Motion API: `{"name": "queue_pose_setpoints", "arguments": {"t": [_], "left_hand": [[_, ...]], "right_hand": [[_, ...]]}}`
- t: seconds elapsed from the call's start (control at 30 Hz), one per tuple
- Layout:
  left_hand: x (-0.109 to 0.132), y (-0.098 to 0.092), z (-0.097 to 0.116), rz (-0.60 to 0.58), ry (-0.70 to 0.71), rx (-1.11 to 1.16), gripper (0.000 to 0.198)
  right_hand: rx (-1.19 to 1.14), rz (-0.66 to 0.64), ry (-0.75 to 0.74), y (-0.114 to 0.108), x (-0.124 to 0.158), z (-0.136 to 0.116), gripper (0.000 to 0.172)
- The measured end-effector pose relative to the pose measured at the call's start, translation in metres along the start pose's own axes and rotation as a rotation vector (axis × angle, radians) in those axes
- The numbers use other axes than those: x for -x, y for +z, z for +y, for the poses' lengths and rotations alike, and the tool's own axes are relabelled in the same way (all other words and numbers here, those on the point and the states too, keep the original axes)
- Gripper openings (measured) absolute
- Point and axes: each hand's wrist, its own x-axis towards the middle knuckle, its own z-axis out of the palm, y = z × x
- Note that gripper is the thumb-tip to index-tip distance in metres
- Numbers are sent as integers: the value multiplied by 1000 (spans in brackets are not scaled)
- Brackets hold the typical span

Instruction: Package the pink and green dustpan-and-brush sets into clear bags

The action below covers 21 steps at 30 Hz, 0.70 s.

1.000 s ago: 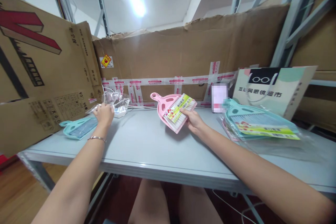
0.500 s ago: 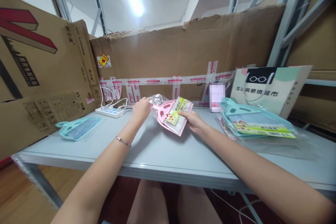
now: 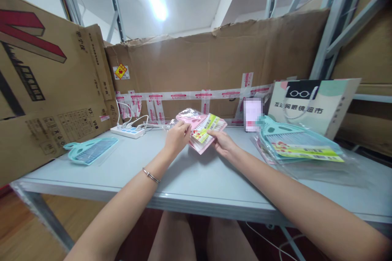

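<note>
A pink dustpan and brush set (image 3: 199,143) with a yellow-green card label (image 3: 206,128) is held up over the middle of the table. Clear plastic bag (image 3: 190,112) film bunches around its handle end. My right hand (image 3: 225,143) grips the set by its wide right edge, thumb on the front. On the other side, my left hand (image 3: 178,136) is closed, its fingertips pinched at the bag over the pan's left part; exactly what lies between them is partly hidden.
Left on the table (image 3: 137,183) lies a turquoise dustpan and brush (image 3: 93,150). Bagged turquoise sets (image 3: 301,140) are piled at right, before a paper bag (image 3: 309,104) and a phone (image 3: 253,111). A power strip (image 3: 128,131) sits at the back, against cardboard (image 3: 190,65).
My left hand has moved right and a little down, from the handle end onto the pan's left part. The plastic film now spreads around the handle. My right hand keeps its hold.
</note>
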Motion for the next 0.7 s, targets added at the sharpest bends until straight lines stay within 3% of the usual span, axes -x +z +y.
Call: {"name": "queue_pose_setpoints", "arguments": {"t": [0.17, 0.3, 0.43, 0.6, 0.7], "left_hand": [[-2, -3, -1, 46, -28, 28, 24], [-2, -5, -2, 63, -34, 27, 22], [0, -4, 1, 57, 89, 25, 22], [3, -1, 3, -80, 337, -5, 24], [4, -5, 3, -89, 380, 69, 22]], "right_hand": [[84, -202, 88, 8, 14, 6, 27], [97, -250, 118, 11, 18, 6, 32], [103, -255, 113, 11, 19, 6, 34], [98, -194, 111, 10, 14, 6, 29], [37, -127, 71, 8, 10, 4, 28]]}}
